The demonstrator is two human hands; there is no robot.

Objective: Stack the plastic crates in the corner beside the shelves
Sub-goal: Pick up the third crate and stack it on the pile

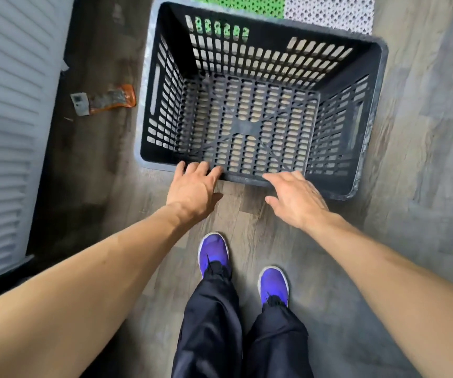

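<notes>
Rectangular black slotted plastic crate (247, 126), left hand (192, 189), right hand (296, 200) at rim

Floor (410, 159): grey wood-look planks, darker and stained left of the crate.

- Black slotted plastic crate (247, 128), upright and empty, standing on the planks.
- Green perforated mat (237, 1), showing past the crate's far rim.
- White perforated mat (329, 6), beside the green one, also beyond the crate.
- Orange strip (113, 99) with a small white device (79, 103), left of the crate.
- Pale slatted panel (7, 118), further left.
- Two purple shoes, left shoe (214, 251) and right shoe (273, 282), near side of the crate.
</notes>
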